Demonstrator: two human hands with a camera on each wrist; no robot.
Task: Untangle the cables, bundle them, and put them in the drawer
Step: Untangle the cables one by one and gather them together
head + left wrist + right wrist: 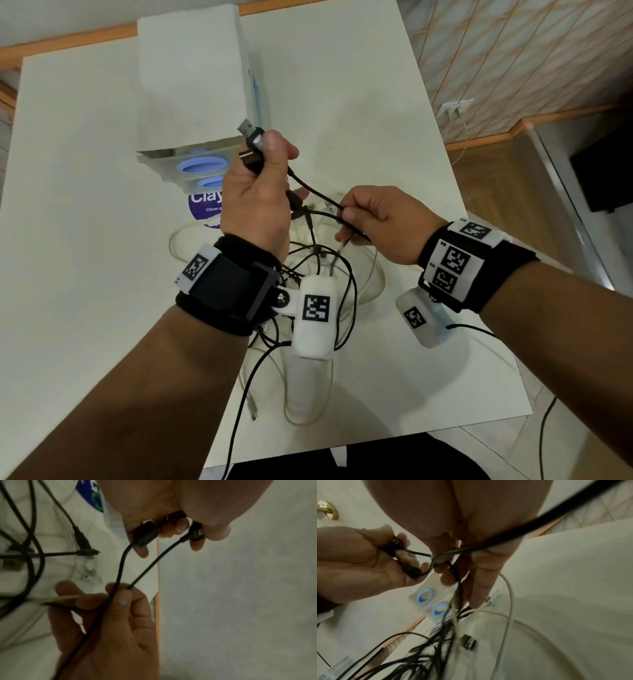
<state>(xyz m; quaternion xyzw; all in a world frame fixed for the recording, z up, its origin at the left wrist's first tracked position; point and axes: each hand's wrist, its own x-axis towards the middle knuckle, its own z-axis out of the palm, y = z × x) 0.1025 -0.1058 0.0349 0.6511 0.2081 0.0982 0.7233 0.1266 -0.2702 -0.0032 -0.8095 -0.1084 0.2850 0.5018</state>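
Note:
My left hand (pixel 263 161) is raised above the table and grips two black USB plugs (pixel 251 142); the left wrist view shows both plug bodies (pixel 145 535) between curled fingers. Two black cables (pixel 315 192) run from them to my right hand (pixel 356 219), which pinches them between thumb and fingers (pixel 123 596). Below the hands a tangle of black and white cables (pixel 318 270) lies on the white table (pixel 85 205). A white drawer unit (pixel 191 78) with blue ring handles (pixel 205 166) stands behind the left hand.
A round purple sticker (pixel 205 205) lies on the table in front of the drawer unit. Several loose white plugs (pixel 329 205) rest near the right hand. The table's right edge (pixel 479 257) borders a wood floor, and one black cable (pixel 239 411) trails off the near edge.

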